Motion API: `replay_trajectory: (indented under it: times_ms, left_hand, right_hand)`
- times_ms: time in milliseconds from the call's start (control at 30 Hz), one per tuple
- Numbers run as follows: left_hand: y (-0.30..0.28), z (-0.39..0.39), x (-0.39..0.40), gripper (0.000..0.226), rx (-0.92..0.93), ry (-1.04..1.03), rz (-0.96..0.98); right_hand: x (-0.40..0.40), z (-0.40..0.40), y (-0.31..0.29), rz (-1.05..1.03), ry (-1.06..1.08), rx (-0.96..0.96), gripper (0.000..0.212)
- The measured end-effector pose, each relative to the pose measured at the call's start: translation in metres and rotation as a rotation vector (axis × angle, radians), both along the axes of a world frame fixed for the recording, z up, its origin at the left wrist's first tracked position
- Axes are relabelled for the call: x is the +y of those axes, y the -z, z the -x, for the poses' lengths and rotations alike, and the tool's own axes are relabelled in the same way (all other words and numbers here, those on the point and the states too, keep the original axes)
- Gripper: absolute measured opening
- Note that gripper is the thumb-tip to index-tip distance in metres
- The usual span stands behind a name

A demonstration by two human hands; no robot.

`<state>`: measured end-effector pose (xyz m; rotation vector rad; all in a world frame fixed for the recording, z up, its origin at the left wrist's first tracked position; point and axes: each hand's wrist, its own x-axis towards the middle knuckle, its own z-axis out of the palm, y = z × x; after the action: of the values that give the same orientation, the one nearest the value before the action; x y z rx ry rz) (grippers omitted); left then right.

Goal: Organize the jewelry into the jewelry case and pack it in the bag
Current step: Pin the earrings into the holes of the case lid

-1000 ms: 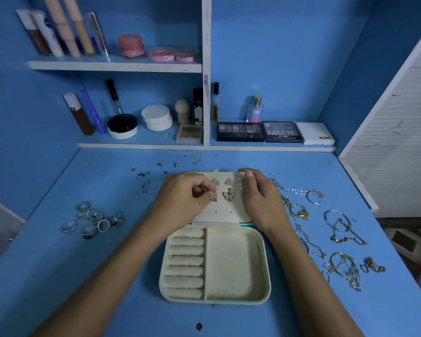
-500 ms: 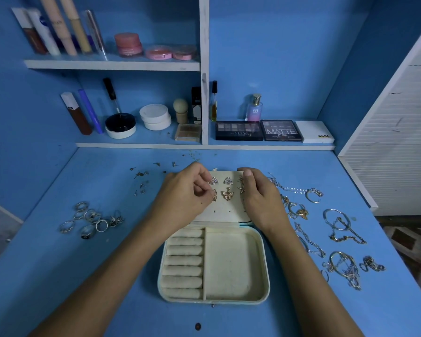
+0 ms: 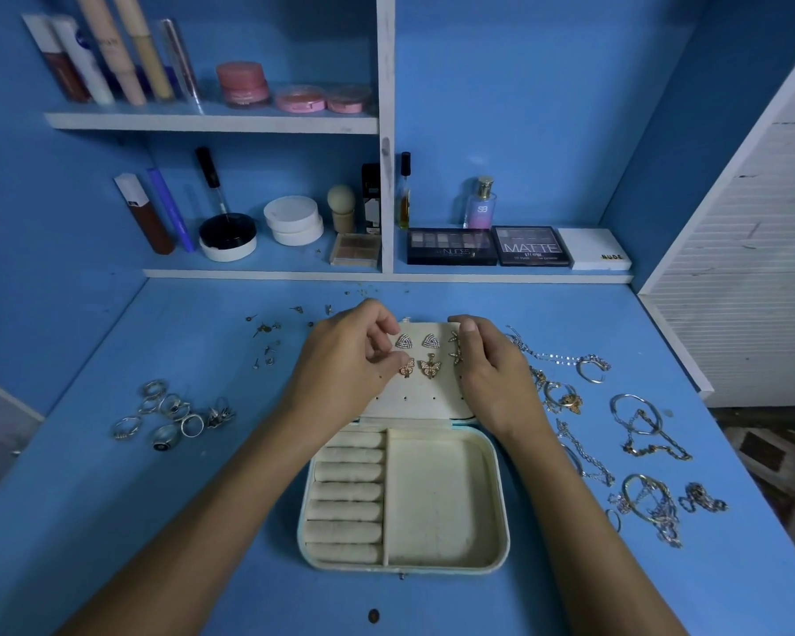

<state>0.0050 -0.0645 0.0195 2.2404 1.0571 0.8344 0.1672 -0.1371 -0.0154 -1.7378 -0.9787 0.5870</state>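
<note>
Left hand [image 3: 345, 355] pinches a butterfly earring [image 3: 407, 367] on the raised earring panel [image 3: 421, 399] of the open jewelry case [image 3: 437, 493], mid-table. Right hand [image 3: 489, 364] grips the panel's right edge. Palettes at the table's far edge read NUDES [image 3: 451, 246], MATTE [image 3: 531, 246], NUDE [image 3: 594, 255]. Rings [image 3: 171, 415] lie left, chains [image 3: 643, 456] right.

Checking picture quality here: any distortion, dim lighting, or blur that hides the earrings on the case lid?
Head view: wide-angle bending curves the shelf edges and table; light is dim and blue-tinted, without harsh glare; butterfly earrings on the jewelry case lid read clearly, though the left hand and right hand cover the panel's sides.
</note>
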Motion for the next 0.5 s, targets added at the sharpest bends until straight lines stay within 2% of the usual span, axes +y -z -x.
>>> replay_trajectory:
  times_ms: [200, 367, 500]
  left_hand:
    - [0.007, 0.007, 0.014, 0.015, 0.010, -0.081, -0.139]
    - [0.008, 0.007, 0.016, 0.055, 0.153, -0.131, 0.056]
    - [0.012, 0.007, 0.017, 0.057, 0.129, -0.104, 0.153]
  right_hand:
    - [-0.001, 0.000, -0.001, -0.005, -0.010, 0.022, 0.033]
    - [-0.002, 0.001, -0.001, -0.030, -0.014, 0.030, 0.030]
    - [-0.002, 0.002, -0.002, -0.043, -0.012, 0.039, 0.029]
